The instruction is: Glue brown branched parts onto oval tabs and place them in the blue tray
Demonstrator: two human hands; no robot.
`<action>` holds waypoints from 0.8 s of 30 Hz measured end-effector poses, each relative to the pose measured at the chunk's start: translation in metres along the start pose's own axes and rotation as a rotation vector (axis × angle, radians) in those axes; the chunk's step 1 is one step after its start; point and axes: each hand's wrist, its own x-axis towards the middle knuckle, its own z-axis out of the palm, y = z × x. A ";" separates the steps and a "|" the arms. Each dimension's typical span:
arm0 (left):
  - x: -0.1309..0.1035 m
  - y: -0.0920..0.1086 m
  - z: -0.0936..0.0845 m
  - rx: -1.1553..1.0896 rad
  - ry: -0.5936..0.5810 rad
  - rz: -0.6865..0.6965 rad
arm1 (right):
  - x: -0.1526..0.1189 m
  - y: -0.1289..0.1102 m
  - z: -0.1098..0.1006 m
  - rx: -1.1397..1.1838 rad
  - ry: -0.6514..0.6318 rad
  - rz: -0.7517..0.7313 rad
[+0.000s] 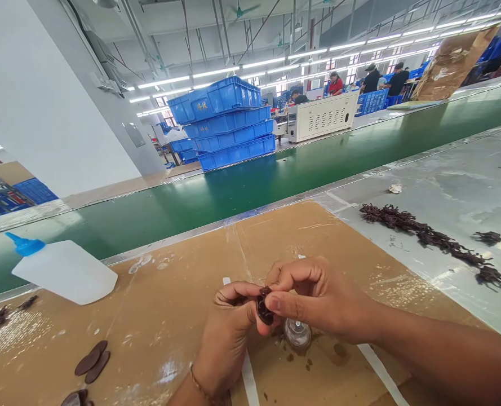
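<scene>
Both hands meet over the brown sheet (182, 327) and pinch a small dark brown oval piece (264, 311) with a knobbly top. My left hand (233, 327) grips it from the left between thumb and fingers. From the right, my right hand (318, 296) closes thumb and forefinger on its upper end. Just below the right hand stands a small clear round container (297, 335), partly hidden, with dark drips around it. Flat dark brown ovals (93, 361) lie to the left of my left hand, with more ovals (76, 398) at the bottom edge.
A white squeeze bottle (70, 273) with a blue nozzle lies at left. Dark branching pieces (423, 232) form a row on the grey table at right. Beyond runs a green conveyor belt (242, 189), with stacked blue crates (233, 124) behind it. Several people work farther back.
</scene>
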 end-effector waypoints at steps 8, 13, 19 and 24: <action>-0.002 0.001 0.001 -0.007 -0.001 0.008 | 0.000 0.000 0.001 0.016 0.001 0.007; -0.001 -0.001 -0.001 -0.019 0.019 0.002 | 0.001 0.000 0.001 0.046 -0.009 0.011; 0.002 -0.002 -0.002 -0.005 0.044 -0.002 | 0.001 0.003 0.001 0.050 -0.013 0.002; 0.004 -0.002 -0.002 -0.004 0.034 0.000 | 0.001 0.003 0.000 0.038 -0.009 -0.014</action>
